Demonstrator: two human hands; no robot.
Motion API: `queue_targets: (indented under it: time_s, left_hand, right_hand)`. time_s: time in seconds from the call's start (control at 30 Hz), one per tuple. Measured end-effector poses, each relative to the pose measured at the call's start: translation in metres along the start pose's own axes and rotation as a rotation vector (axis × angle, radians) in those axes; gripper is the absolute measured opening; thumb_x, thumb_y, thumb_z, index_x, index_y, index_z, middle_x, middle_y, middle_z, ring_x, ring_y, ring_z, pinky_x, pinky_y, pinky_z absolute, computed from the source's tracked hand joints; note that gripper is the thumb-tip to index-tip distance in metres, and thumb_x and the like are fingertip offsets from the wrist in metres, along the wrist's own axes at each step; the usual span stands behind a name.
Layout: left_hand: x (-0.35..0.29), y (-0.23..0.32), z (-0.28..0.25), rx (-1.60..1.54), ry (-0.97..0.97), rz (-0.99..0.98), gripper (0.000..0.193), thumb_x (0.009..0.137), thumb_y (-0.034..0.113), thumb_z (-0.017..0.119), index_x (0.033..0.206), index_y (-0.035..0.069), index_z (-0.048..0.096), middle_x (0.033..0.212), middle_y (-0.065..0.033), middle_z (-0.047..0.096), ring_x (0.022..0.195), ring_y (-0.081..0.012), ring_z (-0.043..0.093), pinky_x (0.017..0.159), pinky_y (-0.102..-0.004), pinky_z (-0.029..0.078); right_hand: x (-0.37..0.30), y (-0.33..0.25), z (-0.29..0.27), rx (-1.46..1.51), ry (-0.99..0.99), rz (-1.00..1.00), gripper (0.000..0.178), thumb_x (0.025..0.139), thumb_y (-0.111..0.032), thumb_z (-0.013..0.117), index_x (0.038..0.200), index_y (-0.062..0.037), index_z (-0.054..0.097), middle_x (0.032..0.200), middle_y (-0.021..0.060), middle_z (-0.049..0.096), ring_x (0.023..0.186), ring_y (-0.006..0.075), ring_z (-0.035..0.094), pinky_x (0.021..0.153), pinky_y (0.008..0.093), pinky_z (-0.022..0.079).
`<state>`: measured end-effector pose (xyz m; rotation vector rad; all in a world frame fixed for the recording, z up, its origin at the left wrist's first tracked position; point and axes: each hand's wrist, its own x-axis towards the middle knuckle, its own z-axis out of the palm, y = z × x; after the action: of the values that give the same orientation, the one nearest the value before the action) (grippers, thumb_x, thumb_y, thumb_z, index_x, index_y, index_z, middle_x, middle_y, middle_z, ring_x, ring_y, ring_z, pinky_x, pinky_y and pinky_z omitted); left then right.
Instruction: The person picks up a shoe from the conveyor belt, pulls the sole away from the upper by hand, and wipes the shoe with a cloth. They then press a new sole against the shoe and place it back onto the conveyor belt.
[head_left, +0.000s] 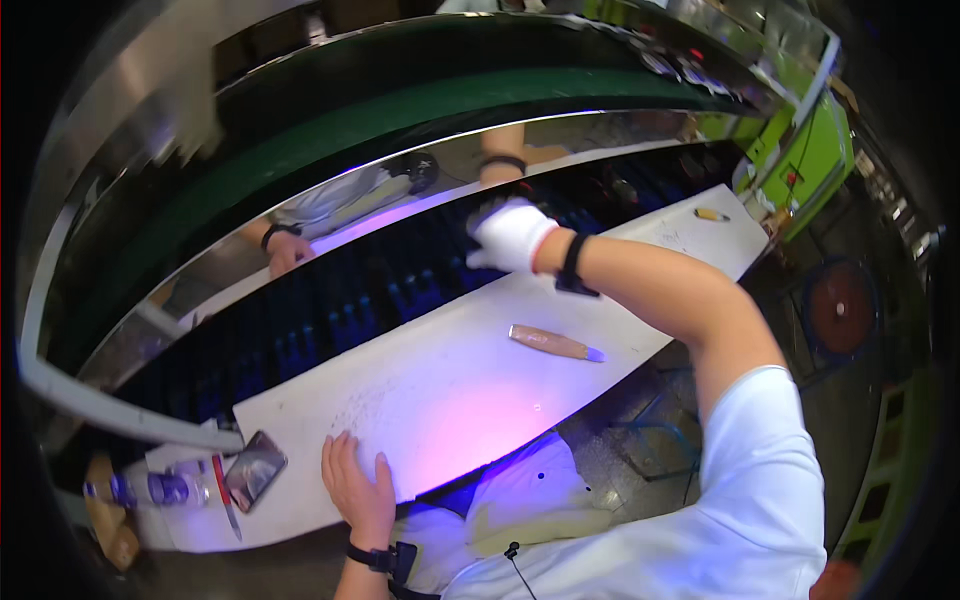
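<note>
My left hand (362,490) lies open on the white board (400,400), fingers and thumb spread, holding nothing. My right hand (512,237), in a white glove, reaches over the dark belt (340,320) just past the board's far edge. Its fingers point left and are blurred; a dark grey patch shows at them, and I cannot make out whether it is part of the glove or a held thing. Between my hands, on the board, lies a slim tan tool (550,342) with a pale tip. Rows of small dark shapes run along the belt.
At the board's left end lie a phone (256,470), a thin red-handled tool (222,485) and a clear bottle (165,488). A short yellowish piece (712,214) rests at the right end. Beyond the belt runs a shiny metal panel (340,205) with reflections. A round stool (840,308) stands right.
</note>
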<state>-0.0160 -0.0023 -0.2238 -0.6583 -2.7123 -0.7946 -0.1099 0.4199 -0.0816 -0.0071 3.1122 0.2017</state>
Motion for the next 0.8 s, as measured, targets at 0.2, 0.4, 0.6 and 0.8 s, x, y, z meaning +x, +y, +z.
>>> queue_targets:
  time_s: [0.2,0.4,0.6,0.8]
  left_hand:
    - [0.0,0.007,0.016,0.071,-0.078,0.127,0.039,0.092,0.014,0.067,0.126,-0.004,0.059,0.142,-0.0238,0.059,0.141,-0.05,0.047,0.117,-0.0592,0.036]
    - [0.002,0.0,0.01,0.151,-0.053,0.089,0.045,0.088,0.012,0.069,0.129,-0.004,0.057,0.144,-0.0247,0.057,0.142,-0.0506,0.045,0.119,-0.0591,0.034]
    - [0.039,0.073,-0.034,0.047,0.06,0.255,0.107,0.074,0.018,0.09,0.161,0.003,0.03,0.169,-0.0284,0.029,0.156,-0.0543,0.023,0.124,-0.0689,0.019]
    - [-0.016,0.047,-0.018,-0.335,-0.039,0.003,0.095,0.068,0.005,0.09,0.151,0.005,0.041,0.159,-0.0305,0.036,0.144,-0.0494,0.043,0.119,-0.053,0.039]
  right_hand:
    - [0.091,0.196,0.167,0.21,0.242,0.468,0.057,0.075,-0.048,0.086,0.116,-0.0101,0.078,0.114,0.0173,0.077,0.108,0.0338,0.074,0.093,0.0448,0.058]
    - [0.075,0.106,0.118,0.295,0.185,0.315,0.04,0.078,-0.041,0.081,0.103,-0.0089,0.079,0.112,0.019,0.076,0.102,0.0365,0.074,0.091,0.048,0.058]
    - [-0.051,-0.037,0.008,0.341,0.552,-0.808,0.032,0.087,-0.022,0.075,0.114,-0.0093,0.065,0.104,0.0124,0.073,0.102,0.0321,0.073,0.087,0.0423,0.06]
    - [-0.028,0.177,-0.121,-0.041,1.041,-0.15,0.026,0.095,-0.026,0.072,0.111,-0.0071,0.078,0.121,0.0173,0.073,0.114,0.0358,0.068,0.101,0.0466,0.054]
